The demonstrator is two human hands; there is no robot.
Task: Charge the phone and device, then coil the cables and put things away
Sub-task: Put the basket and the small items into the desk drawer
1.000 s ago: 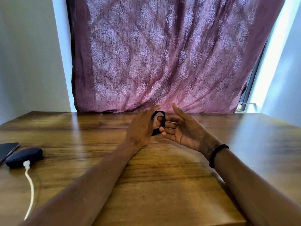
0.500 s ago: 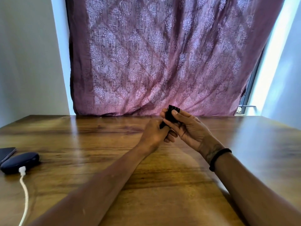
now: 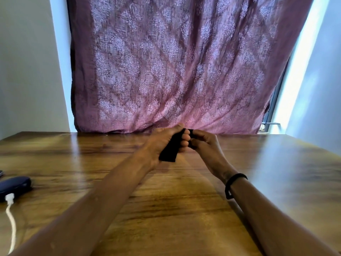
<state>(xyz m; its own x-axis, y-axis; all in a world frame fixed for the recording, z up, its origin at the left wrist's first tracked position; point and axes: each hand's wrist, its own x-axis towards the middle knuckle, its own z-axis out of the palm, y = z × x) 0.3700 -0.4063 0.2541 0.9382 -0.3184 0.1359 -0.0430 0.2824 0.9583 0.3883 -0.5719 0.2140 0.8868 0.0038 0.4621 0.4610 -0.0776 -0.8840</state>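
Both hands meet above the far middle of the wooden table [image 3: 184, 209]. My left hand [image 3: 158, 143] is closed around a flat black strap-like object [image 3: 168, 152] whose lower end hangs below the palm. My right hand [image 3: 204, 145] pinches the upper end of the same black object with its fingertips. What the object is exactly cannot be made out. At the left edge lies a dark blue oval device [image 3: 13, 186] with a white cable [image 3: 11, 218] plugged into it.
A dark corner of a phone [image 3: 1, 173] shows at the far left edge. A purple patterned curtain [image 3: 175, 71] hangs behind the table's far edge. A black band [image 3: 233, 183] circles my right wrist.
The hands moved from an open, spread pose to closing on the black object. The object went from a small loop to a flat strip hanging below my left palm. The view tilted up slightly.
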